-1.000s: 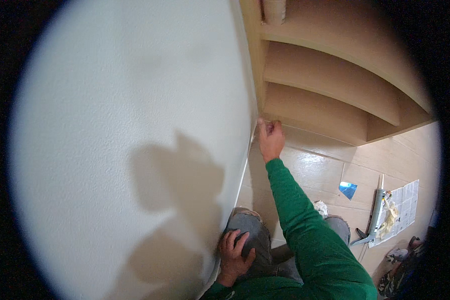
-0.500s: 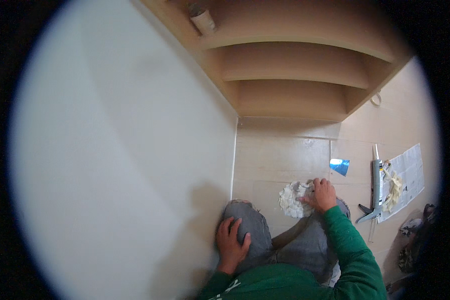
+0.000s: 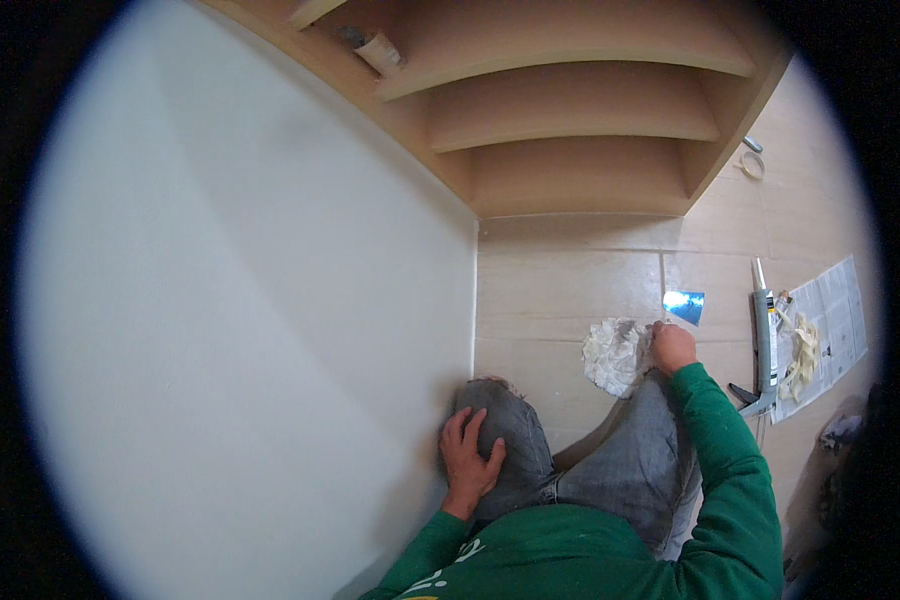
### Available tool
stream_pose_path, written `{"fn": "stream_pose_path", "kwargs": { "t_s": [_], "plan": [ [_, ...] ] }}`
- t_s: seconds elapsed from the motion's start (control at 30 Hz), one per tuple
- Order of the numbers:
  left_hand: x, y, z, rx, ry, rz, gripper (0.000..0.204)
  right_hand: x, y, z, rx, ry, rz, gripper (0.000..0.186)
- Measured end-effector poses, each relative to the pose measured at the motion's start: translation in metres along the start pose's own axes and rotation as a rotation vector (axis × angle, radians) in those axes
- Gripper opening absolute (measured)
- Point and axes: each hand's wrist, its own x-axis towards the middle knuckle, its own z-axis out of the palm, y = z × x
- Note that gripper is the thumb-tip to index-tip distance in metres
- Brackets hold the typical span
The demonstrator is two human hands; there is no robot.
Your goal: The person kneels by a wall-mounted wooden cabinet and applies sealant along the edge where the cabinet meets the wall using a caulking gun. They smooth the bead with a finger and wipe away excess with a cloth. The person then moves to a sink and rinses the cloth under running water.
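- Right hand (image 3: 675, 346) curled at crumpled rag (image 3: 613, 360); grip unclear.
- Left hand (image 3: 472, 462) loose on knee (image 3: 510, 408), empty.
- Caulking gun (image 3: 766, 345) laid along newspaper's (image 3: 838, 300) left edge; work remaining unclear.

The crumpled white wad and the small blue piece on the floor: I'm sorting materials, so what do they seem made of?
The crumpled white wad beside the right hand looks like matte paper or thin cloth; its many creases fit either. The small blue piece seems smooth and glossy, as its bright reflection shows: perhaps plastic, perhaps coated metal.
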Motion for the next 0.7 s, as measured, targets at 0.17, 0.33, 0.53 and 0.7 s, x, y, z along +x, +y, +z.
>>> {"fn": "stream_pose_path", "kwargs": {
  "t_s": [0.17,0.33,0.53,0.7],
  "plan": [
    [0.013,0.016,-0.002,0.144,0.04,0.089,0.076,-0.027,-0.023,-0.034,0.153,0.142,-0.027,0.043],
    [0.126,0.034,0.075,-0.727,0.018,-0.265,0.085,-0.062,-0.083,-0.024,0.528,0.093,-0.063,0.058],
    [0.342,0.03,0.15,-1.454,0.109,-0.704,0.092,-0.066,-0.102,-0.009,0.659,-0.2,-0.217,0.055],
    [0.435,0.012,0.192,-1.597,0.319,-0.777,0.08,-0.051,-0.108,-0.004,0.688,-0.327,-0.259,0.057]
  ]
}}
